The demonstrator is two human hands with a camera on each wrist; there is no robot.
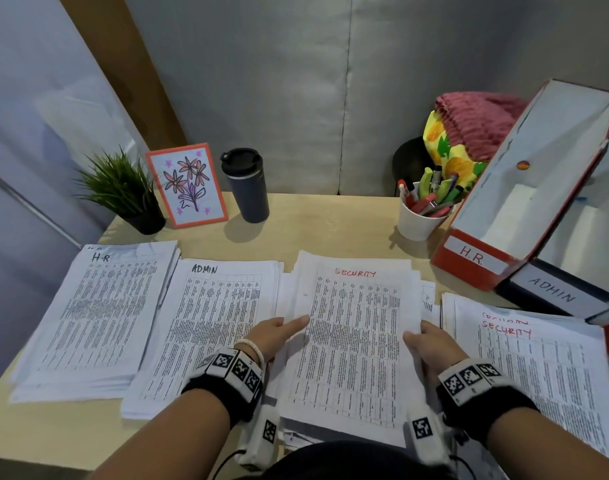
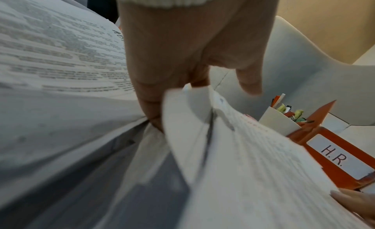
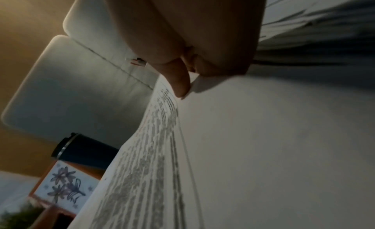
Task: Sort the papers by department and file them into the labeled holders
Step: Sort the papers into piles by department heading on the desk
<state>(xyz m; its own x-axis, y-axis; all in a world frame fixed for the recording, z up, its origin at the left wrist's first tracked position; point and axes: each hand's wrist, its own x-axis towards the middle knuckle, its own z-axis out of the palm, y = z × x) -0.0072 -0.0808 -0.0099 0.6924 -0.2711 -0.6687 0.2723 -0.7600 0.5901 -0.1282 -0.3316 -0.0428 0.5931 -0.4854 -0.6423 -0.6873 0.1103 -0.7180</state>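
Ahead and right of the right hand [image 1: 431, 344], the red holder [image 1: 476, 261] reads "H.R.", the dark one [image 1: 552, 294] "ADMIN". Left of the left hand [image 1: 271, 336] lie "H.R" [image 1: 98, 306] and "ADMIN" [image 1: 206, 323] stacks. Both hands grip the "SECURITY" sheaf [image 1: 355, 341] by its side edges.

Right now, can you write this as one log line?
step: sorting | left hand + right hand: holding SECURITY sheet | H.R. holder: no papers visible

Pale wooden desk [image 1: 306, 216], grey padded wall panels [image 1: 261, 81], dim light
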